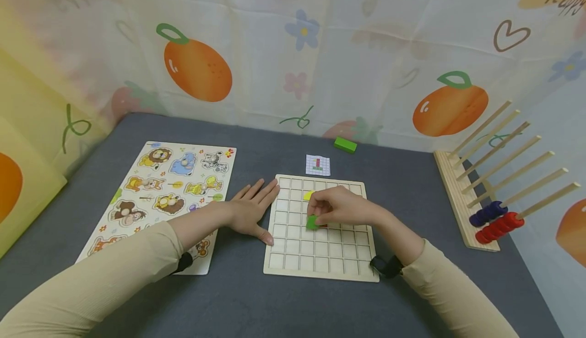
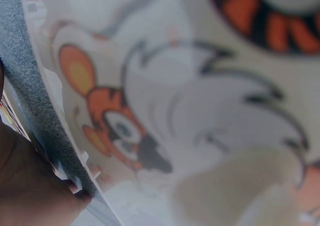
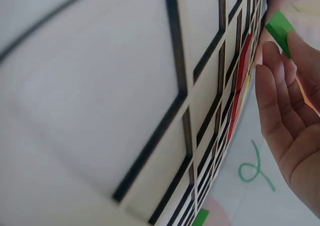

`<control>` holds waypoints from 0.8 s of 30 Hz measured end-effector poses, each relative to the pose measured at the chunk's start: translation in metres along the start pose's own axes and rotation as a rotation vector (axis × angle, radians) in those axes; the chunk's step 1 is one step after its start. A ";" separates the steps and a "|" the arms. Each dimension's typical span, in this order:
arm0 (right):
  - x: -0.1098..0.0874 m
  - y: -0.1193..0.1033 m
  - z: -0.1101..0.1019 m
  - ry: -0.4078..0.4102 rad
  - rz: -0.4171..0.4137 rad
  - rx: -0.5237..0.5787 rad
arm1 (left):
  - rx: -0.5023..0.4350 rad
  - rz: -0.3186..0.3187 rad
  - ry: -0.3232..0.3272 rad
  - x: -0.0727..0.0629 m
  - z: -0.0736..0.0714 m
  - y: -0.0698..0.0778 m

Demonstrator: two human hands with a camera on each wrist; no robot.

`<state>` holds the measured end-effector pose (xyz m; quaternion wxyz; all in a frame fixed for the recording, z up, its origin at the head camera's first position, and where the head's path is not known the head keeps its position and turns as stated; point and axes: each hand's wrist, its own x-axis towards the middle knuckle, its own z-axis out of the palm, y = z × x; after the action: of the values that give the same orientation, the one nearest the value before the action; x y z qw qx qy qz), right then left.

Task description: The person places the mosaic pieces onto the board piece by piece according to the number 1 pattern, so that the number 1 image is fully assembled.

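Note:
My right hand point(image 1: 342, 207) pinches a small green block point(image 1: 312, 222) between thumb and fingers, over the middle of a wooden grid board point(image 1: 293, 272). In the right wrist view that green block point(image 3: 279, 29) stands out from the fingertips, apart from the board's face. A long red piece point(image 3: 240, 88) lies in the grid and is mostly hidden by the hand in the head view. Beside it shows a yellow piece point(image 1: 308, 195). My left hand point(image 1: 251, 211) lies flat with fingers spread, thumb and fingertips at the board's left edge.
Behind the board lie a small gridded pattern card point(image 1: 318, 165) and another green block point(image 1: 345, 145). An animal picture puzzle point(image 1: 176, 175) is under the left forearm. To the right stands a wooden peg rack point(image 1: 458, 201) with red rings point(image 1: 499, 227) and dark blue rings point(image 1: 488, 213).

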<state>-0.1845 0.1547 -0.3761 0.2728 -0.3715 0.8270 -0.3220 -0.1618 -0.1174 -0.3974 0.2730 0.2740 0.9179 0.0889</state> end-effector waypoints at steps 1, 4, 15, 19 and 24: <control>0.001 -0.001 0.001 -0.003 -0.001 -0.003 | 0.002 -0.003 0.000 0.000 0.000 0.000; 0.005 -0.003 0.004 -0.012 0.014 -0.011 | 0.003 -0.007 0.004 0.000 0.000 0.001; 0.009 -0.005 0.009 -0.054 0.034 -0.032 | -0.009 -0.004 0.003 -0.002 -0.001 0.002; 0.010 -0.006 0.010 -0.059 0.045 -0.036 | -0.011 -0.006 0.002 -0.002 -0.002 0.002; 0.011 -0.007 0.012 -0.069 0.053 -0.054 | -0.013 -0.003 -0.001 -0.002 -0.002 0.003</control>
<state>-0.1797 0.1388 -0.3812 0.2994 -0.3677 0.8350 -0.2791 -0.1603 -0.1160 -0.3945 0.2752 0.2709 0.9176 0.0944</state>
